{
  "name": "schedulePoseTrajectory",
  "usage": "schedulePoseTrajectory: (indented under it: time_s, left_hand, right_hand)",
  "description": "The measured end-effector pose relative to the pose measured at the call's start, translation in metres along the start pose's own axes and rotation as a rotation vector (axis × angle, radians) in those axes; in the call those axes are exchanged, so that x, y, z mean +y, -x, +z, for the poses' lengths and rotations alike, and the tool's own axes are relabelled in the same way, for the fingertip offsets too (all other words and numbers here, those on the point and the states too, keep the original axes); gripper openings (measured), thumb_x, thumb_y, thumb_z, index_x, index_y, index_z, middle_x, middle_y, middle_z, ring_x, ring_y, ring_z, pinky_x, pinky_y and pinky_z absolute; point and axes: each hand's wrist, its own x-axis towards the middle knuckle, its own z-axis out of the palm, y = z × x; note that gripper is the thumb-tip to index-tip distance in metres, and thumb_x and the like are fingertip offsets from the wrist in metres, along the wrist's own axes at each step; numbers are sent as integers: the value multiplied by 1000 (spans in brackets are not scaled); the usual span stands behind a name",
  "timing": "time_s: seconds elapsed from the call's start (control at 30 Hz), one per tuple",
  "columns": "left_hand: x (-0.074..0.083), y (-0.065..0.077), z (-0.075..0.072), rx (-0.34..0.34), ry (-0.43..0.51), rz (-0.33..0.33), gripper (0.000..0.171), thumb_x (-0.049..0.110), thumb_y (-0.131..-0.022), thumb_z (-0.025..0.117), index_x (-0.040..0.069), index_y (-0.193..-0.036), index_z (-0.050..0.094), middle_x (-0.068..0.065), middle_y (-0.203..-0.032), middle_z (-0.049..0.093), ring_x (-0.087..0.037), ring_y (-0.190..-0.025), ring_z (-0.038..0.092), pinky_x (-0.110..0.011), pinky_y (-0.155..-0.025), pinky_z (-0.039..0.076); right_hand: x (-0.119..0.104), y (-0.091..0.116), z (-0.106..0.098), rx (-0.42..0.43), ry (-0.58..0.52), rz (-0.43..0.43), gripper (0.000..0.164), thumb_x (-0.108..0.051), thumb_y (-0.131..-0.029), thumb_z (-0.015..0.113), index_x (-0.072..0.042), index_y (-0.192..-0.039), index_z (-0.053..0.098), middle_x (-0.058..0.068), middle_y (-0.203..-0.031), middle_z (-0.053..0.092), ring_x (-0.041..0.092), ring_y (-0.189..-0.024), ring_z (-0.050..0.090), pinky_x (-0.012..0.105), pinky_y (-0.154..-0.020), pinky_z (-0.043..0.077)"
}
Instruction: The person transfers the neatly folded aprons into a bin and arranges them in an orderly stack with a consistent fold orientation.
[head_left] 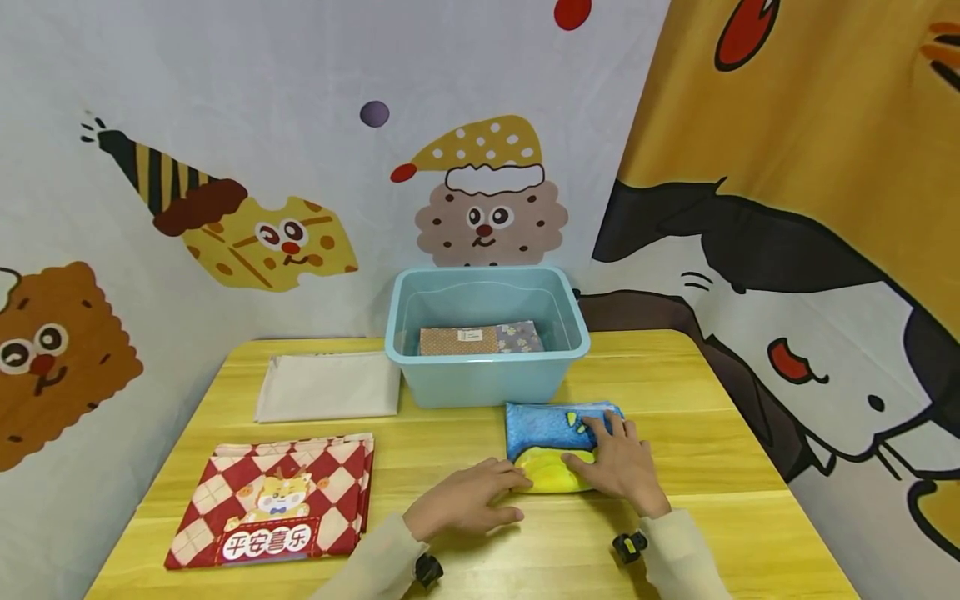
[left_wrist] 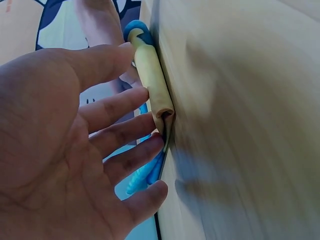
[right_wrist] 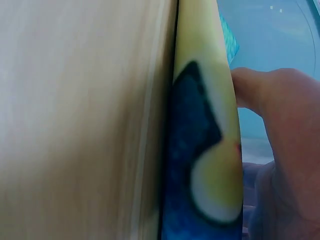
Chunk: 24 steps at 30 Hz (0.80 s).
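A folded blue and yellow printed cloth [head_left: 551, 429] lies flat on the table, in front of the bin. My left hand [head_left: 468, 497] is at its near left corner; in the left wrist view the fingertips [left_wrist: 141, 94] touch the cloth's rolled, yellow side edge [left_wrist: 155, 80], the fingers spread. My right hand [head_left: 621, 461] rests on top of the cloth's right part with the fingers spread out. In the right wrist view the thumb [right_wrist: 255, 90] lies against the cloth's upper face, and the other fingers are mostly hidden.
A light blue plastic bin [head_left: 487, 379] stands at the table's back, holding folded brown-dotted [head_left: 450, 342] and grey floral cloths [head_left: 517, 337]. To its left lies a folded white cloth [head_left: 330, 387]. A folded red checked cloth [head_left: 277, 500] lies at the front left of the wooden table [head_left: 720, 467].
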Motion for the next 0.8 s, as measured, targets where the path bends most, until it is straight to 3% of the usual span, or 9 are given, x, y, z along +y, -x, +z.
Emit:
schedulePoseTrajectory:
  time_s: [0.33,0.8]
  left_hand:
    - [-4,16,-5,26,23,-28,41,39,-102,62,24,-140,61,7,-144,59,-12,-130,55,-32,-107,50]
    - [-19,42,-9,78,77,-16,35,33,-103,63,19,-134,66,5,-132,64,-11,-117,57,-29,-101,51]
  right_hand:
    - [-18,-1,10,24,14,-14,85,-70,-87,65,-13,-148,53,30,-155,41,52,-138,40,76,-93,43]
    - [-51,-1,20,43,8,-17,82,-69,-86,67,-16,-147,54,26,-151,44,46,-137,41,72,-92,45]
